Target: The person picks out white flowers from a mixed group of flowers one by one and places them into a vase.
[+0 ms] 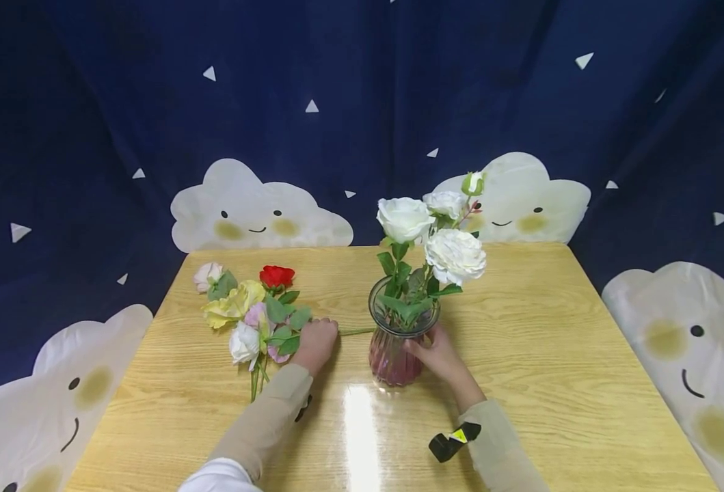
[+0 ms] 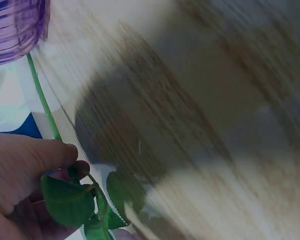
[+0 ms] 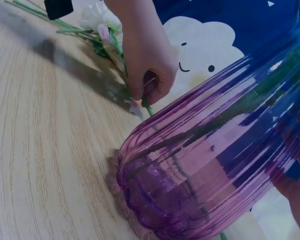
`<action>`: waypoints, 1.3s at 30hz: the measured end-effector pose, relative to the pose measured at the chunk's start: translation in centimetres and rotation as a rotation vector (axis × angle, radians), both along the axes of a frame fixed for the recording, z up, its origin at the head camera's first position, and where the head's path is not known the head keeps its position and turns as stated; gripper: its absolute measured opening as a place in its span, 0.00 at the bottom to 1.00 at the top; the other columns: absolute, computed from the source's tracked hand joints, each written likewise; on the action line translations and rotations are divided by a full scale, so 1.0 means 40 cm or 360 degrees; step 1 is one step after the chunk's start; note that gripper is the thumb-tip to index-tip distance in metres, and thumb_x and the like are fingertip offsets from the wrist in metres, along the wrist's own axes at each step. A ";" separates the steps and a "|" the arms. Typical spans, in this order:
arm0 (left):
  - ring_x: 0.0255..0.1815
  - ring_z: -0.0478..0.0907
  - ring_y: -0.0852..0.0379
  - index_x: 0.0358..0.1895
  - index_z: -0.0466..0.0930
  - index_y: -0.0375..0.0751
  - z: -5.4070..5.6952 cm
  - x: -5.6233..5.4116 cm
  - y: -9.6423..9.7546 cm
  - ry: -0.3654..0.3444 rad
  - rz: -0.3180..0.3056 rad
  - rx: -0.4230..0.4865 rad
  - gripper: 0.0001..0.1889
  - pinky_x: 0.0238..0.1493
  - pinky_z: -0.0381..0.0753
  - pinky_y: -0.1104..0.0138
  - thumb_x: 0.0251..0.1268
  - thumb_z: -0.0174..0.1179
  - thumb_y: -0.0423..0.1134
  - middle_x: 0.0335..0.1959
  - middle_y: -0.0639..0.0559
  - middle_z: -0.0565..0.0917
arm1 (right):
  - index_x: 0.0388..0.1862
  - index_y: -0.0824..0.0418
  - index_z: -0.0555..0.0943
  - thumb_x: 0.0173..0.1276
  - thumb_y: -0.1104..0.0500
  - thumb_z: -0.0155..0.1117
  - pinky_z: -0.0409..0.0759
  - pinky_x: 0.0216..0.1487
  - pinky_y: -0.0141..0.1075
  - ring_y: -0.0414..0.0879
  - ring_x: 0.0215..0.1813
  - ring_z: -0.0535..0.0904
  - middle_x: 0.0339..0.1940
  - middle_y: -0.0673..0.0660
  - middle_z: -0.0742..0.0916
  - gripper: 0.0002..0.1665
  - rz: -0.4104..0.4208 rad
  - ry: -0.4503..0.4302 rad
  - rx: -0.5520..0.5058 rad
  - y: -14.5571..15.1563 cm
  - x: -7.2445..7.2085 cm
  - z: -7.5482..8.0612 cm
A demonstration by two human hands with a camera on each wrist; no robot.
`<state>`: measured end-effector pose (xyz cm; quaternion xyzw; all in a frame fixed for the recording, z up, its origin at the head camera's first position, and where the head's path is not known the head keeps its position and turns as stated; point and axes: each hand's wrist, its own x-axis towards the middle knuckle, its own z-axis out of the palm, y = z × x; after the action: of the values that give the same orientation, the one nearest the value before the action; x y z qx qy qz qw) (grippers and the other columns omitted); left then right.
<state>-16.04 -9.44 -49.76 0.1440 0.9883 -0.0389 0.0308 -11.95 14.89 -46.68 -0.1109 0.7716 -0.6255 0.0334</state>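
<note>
My left hand [image 1: 317, 345] pinches a green flower stem [image 2: 41, 97] between thumb and fingers, low over the table. Green leaves [image 2: 67, 200] sit beside the fingers, and the stem's bare end points right toward the vase. I cannot tell which blossom belongs to this stem. A ribbed, pink-purple glass vase [image 1: 392, 362] stands in front of my right hand [image 1: 440, 354], which grips its right side below the rim. White flowers [image 1: 406, 220] and a white bud [image 1: 474, 183] rise from the vase. In the right wrist view, stems [image 3: 190, 135] show through the glass.
Left of my left hand lies a bunch of flowers: a red rose [image 1: 277, 276], a yellow flower [image 1: 235, 305], a white one [image 1: 245, 343] and several pink ones. The wooden table [image 1: 552, 355] ends at a dark blue curtain [image 1: 362, 82] with cloud prints.
</note>
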 end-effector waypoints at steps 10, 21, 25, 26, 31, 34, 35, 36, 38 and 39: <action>0.28 0.76 0.50 0.33 0.80 0.39 0.008 0.024 -0.021 -0.0043 0.0004 0.0066 0.08 0.23 0.79 0.61 0.50 0.60 0.23 0.28 0.45 0.76 | 0.59 0.73 0.63 0.52 0.54 0.68 0.58 0.60 0.54 0.65 0.60 0.64 0.56 0.72 0.71 0.41 0.0007 0.0041 -0.0017 0.002 0.002 0.000; 0.23 0.77 0.51 0.31 0.78 0.38 0.016 0.042 -0.145 0.0073 -0.0038 0.0046 0.10 0.14 0.76 0.59 0.48 0.59 0.20 0.35 0.43 0.76 | 0.60 0.76 0.60 0.53 0.56 0.68 0.57 0.60 0.55 0.67 0.61 0.61 0.57 0.75 0.68 0.43 0.0012 -0.0033 0.0010 -0.004 0.020 0.049; 0.21 0.75 0.51 0.30 0.76 0.37 0.007 0.049 -0.198 0.0194 -0.0092 0.0086 0.09 0.12 0.74 0.62 0.49 0.58 0.20 0.33 0.42 0.75 | 0.61 0.73 0.60 0.52 0.54 0.68 0.59 0.60 0.53 0.64 0.61 0.62 0.58 0.72 0.69 0.43 0.0023 -0.0015 -0.0005 0.004 0.001 0.003; 0.22 0.75 0.51 0.30 0.76 0.37 0.006 0.051 -0.208 0.0207 -0.0111 0.0113 0.09 0.13 0.74 0.62 0.49 0.59 0.20 0.33 0.41 0.75 | 0.61 0.72 0.61 0.53 0.52 0.68 0.59 0.60 0.53 0.64 0.61 0.62 0.58 0.71 0.70 0.44 0.0024 -0.0005 0.0003 0.004 0.001 0.001; 0.31 0.78 0.47 0.32 0.76 0.35 0.009 0.053 -0.226 0.0349 -0.0392 0.0291 0.09 0.21 0.77 0.64 0.48 0.60 0.20 0.40 0.38 0.76 | 0.62 0.72 0.59 0.52 0.52 0.68 0.58 0.60 0.55 0.65 0.61 0.62 0.59 0.72 0.69 0.44 0.0013 0.0005 -0.0001 0.011 0.002 0.001; 0.38 0.78 0.45 0.35 0.76 0.33 0.011 0.049 -0.232 0.0372 -0.0549 0.0358 0.11 0.28 0.78 0.64 0.47 0.59 0.20 0.47 0.35 0.75 | 0.62 0.72 0.58 0.52 0.52 0.68 0.58 0.60 0.55 0.65 0.61 0.61 0.59 0.72 0.68 0.46 0.0004 0.0021 0.0002 0.012 0.002 0.002; 0.41 0.77 0.44 0.38 0.76 0.32 0.014 0.048 -0.239 0.0368 -0.0567 0.0382 0.13 0.32 0.78 0.63 0.47 0.59 0.19 0.48 0.35 0.75 | 0.62 0.72 0.58 0.52 0.53 0.68 0.58 0.60 0.55 0.65 0.61 0.61 0.59 0.72 0.68 0.45 0.0008 0.0025 0.0002 0.011 0.002 0.003; 0.43 0.77 0.43 0.41 0.76 0.30 0.017 0.047 -0.248 0.0369 -0.0557 0.0405 0.15 0.35 0.78 0.62 0.46 0.59 0.19 0.49 0.35 0.74 | 0.62 0.72 0.59 0.52 0.53 0.68 0.58 0.60 0.54 0.65 0.61 0.62 0.59 0.72 0.69 0.45 0.0012 0.0026 0.0008 0.010 0.001 0.003; 0.46 0.75 0.42 0.48 0.74 0.31 0.025 0.047 -0.273 0.0351 -0.0484 0.0437 0.26 0.39 0.78 0.59 0.39 0.61 0.16 0.50 0.36 0.74 | 0.62 0.71 0.59 0.52 0.54 0.68 0.59 0.59 0.54 0.64 0.61 0.62 0.59 0.71 0.69 0.44 0.0020 0.0016 0.0027 0.008 0.000 0.004; 0.47 0.74 0.41 0.50 0.74 0.31 0.030 0.047 -0.288 0.0342 -0.0446 0.0456 0.28 0.40 0.77 0.58 0.38 0.61 0.15 0.51 0.35 0.74 | 0.62 0.71 0.59 0.53 0.54 0.68 0.60 0.59 0.54 0.64 0.61 0.62 0.59 0.71 0.69 0.44 0.0024 0.0014 0.0039 0.007 0.001 0.005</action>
<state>-14.17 -20.95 -48.56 0.2779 0.9517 0.0828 -0.1011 -11.93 15.18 -46.49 -0.1191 0.7784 -0.6153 0.0362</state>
